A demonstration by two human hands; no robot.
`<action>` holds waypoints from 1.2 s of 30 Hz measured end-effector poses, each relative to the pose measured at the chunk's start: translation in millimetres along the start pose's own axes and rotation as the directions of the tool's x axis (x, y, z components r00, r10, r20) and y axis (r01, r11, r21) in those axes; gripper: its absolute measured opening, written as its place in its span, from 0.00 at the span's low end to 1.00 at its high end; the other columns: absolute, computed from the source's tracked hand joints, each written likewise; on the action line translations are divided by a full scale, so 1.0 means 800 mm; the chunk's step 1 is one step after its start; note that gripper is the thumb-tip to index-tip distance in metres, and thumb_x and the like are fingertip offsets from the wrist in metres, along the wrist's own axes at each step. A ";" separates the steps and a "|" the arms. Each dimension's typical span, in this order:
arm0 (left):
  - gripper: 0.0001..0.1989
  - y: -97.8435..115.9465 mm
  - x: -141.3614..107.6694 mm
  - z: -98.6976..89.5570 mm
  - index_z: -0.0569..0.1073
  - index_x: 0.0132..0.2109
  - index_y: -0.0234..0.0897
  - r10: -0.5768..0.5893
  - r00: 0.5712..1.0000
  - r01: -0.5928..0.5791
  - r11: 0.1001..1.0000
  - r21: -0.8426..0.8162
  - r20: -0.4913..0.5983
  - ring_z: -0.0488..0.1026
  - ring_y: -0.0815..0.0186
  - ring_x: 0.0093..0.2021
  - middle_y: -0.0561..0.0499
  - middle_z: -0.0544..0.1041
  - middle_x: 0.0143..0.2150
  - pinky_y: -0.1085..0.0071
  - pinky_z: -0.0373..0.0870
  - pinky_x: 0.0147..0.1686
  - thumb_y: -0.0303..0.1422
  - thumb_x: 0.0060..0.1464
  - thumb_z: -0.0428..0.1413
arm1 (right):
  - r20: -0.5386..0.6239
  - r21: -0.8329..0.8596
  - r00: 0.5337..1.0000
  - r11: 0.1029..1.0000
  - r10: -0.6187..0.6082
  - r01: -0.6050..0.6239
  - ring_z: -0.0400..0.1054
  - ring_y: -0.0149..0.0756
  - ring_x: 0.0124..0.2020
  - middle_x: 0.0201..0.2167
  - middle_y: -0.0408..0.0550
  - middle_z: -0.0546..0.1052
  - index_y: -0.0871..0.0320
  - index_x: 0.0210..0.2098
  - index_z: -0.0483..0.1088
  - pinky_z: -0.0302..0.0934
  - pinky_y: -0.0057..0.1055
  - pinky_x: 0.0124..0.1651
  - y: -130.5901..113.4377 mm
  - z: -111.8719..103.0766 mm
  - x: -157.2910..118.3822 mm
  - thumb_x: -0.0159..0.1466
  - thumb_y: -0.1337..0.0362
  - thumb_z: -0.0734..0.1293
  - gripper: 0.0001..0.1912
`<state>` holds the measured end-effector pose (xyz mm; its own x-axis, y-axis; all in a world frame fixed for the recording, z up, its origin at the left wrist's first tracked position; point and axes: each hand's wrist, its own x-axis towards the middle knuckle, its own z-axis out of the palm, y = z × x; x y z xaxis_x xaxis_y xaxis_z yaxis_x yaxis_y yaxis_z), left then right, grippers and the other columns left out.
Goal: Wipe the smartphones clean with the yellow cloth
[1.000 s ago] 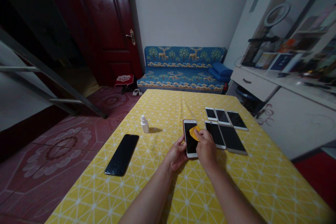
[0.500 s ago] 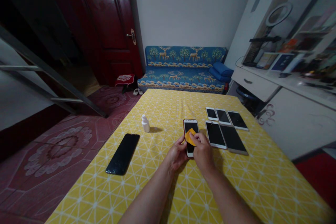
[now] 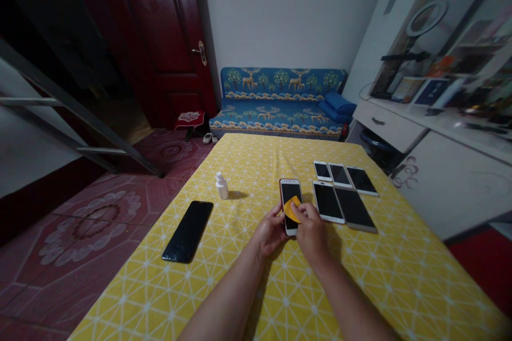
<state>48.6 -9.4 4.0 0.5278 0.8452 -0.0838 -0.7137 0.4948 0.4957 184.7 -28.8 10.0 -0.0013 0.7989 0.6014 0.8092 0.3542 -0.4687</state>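
A white-fronted smartphone (image 3: 291, 188) with a dark screen and a reddish edge is gripped along its left side and lower end by my left hand (image 3: 271, 232). My right hand (image 3: 312, 230) pinches a small orange cloth (image 3: 293, 210) and presses it on the middle of that screen. Part of the phone's lower right is covered by the cloth and my fingers. Just right of my right hand lies a white phone (image 3: 328, 202), screen up, beside a larger grey-gold phone (image 3: 355, 210).
Behind those two lie three more phones in a row, one a small white phone (image 3: 322, 170). A white bottle (image 3: 222, 186) stands to the left, with a black phone (image 3: 188, 232) nearer me. The yellow tablecloth (image 3: 248, 170) covers the table; a blue sofa (image 3: 276, 109) is beyond.
The orange cloth and my right hand's fingertips have shifted slightly to the right on the phone's screen. My left hand keeps its hold on the phone.
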 end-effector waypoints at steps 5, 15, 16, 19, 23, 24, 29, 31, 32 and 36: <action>0.13 0.001 0.003 -0.003 0.74 0.48 0.31 -0.045 0.999 0.043 0.992 -0.116 -0.015 0.77 0.63 0.37 0.45 0.79 0.39 0.69 0.74 0.39 0.33 0.57 0.59 | 0.063 0.028 0.997 0.998 -0.053 0.051 0.69 0.38 0.37 0.34 0.49 0.73 0.47 0.49 0.77 0.65 0.29 0.40 -0.018 -0.003 -0.003 0.63 0.77 0.55 0.27; 0.15 0.007 0.002 0.007 0.74 0.50 0.29 -0.036 0.998 0.028 0.988 -0.152 -0.049 0.79 0.62 0.36 0.44 0.80 0.38 0.70 0.74 0.39 0.34 0.59 0.57 | 0.215 0.039 0.964 0.987 -0.158 0.153 0.70 0.34 0.36 0.33 0.47 0.73 0.48 0.48 0.77 0.65 0.27 0.39 -0.026 -0.028 -0.029 0.62 0.81 0.54 0.30; 0.16 0.006 0.001 0.009 0.73 0.52 0.31 0.009 0.998 -0.018 0.990 -0.139 -0.063 0.79 0.63 0.37 0.45 0.80 0.39 0.70 0.74 0.40 0.33 0.58 0.58 | 0.222 0.025 0.961 0.986 -0.163 0.162 0.70 0.34 0.35 0.33 0.47 0.73 0.48 0.48 0.77 0.64 0.27 0.38 -0.025 -0.031 -0.031 0.62 0.82 0.55 0.29; 0.21 0.004 0.000 0.010 0.71 0.56 0.36 0.131 0.988 -0.139 0.984 -0.108 -0.085 0.78 0.67 0.36 0.50 0.79 0.39 0.74 0.75 0.40 0.27 0.55 0.60 | 0.224 -0.010 0.961 0.985 -0.164 0.170 0.70 0.34 0.35 0.33 0.47 0.74 0.49 0.47 0.78 0.63 0.27 0.37 -0.020 -0.039 -0.036 0.61 0.82 0.57 0.28; 0.25 0.003 0.000 0.005 0.69 0.59 0.40 0.124 0.988 -0.131 0.989 -0.075 -0.095 0.77 0.68 0.34 0.51 0.79 0.40 0.74 0.76 0.33 0.25 0.55 0.60 | 0.187 -0.014 0.975 0.992 -0.122 0.126 0.70 0.34 0.34 0.32 0.46 0.74 0.48 0.46 0.78 0.64 0.27 0.37 -0.011 -0.044 -0.037 0.60 0.81 0.57 0.28; 0.26 0.003 0.000 0.004 0.68 0.60 0.41 0.121 0.988 -0.127 0.990 -0.065 -0.099 0.77 0.68 0.33 0.51 0.79 0.40 0.74 0.76 0.32 0.26 0.55 0.60 | 0.180 -0.011 0.978 0.994 -0.106 0.110 0.70 0.34 0.35 0.33 0.46 0.74 0.47 0.46 0.78 0.65 0.28 0.38 -0.008 -0.044 -0.037 0.60 0.81 0.57 0.29; 0.28 0.005 0.000 0.001 0.66 0.63 0.45 0.106 0.989 -0.108 0.994 -0.018 -0.100 0.77 0.66 0.33 0.50 0.79 0.41 0.69 0.78 0.32 0.28 0.56 0.60 | 0.128 0.035 0.989 0.997 -0.071 0.067 0.70 0.37 0.36 0.32 0.47 0.73 0.48 0.44 0.79 0.66 0.30 0.40 0.006 -0.043 -0.037 0.58 0.81 0.55 0.30; 0.28 0.005 -0.001 0.002 0.66 0.63 0.45 0.098 0.990 -0.099 0.995 0.003 -0.099 0.78 0.64 0.35 0.49 0.79 0.43 0.66 0.78 0.34 0.29 0.56 0.61 | 0.119 0.051 0.992 0.998 -0.053 0.047 0.69 0.37 0.36 0.33 0.47 0.73 0.47 0.44 0.78 0.66 0.30 0.40 0.010 -0.043 -0.036 0.57 0.81 0.55 0.30; 0.28 0.005 -0.001 0.002 0.66 0.63 0.45 0.098 0.990 -0.097 0.995 0.011 -0.097 0.78 0.63 0.36 0.49 0.79 0.43 0.66 0.78 0.34 0.30 0.56 0.61 | 0.119 0.056 0.992 0.998 -0.044 0.037 0.69 0.37 0.37 0.33 0.47 0.73 0.46 0.44 0.78 0.66 0.31 0.41 0.011 -0.044 -0.035 0.56 0.81 0.55 0.31; 0.27 0.003 -0.001 0.001 0.69 0.61 0.42 0.088 0.992 -0.085 0.996 0.033 -0.093 0.78 0.64 0.36 0.48 0.80 0.44 0.70 0.78 0.33 0.30 0.55 0.62 | 0.116 0.054 0.993 0.998 -0.025 0.019 0.68 0.38 0.37 0.33 0.47 0.72 0.46 0.45 0.77 0.66 0.32 0.42 0.014 -0.051 -0.027 0.55 0.81 0.55 0.31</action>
<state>46.6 -8.9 6.2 0.4178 0.9006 -0.1202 -0.7402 0.4141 0.5297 217.8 -61.8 17.6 -0.0894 0.8406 0.5342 0.7761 0.3949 -0.4917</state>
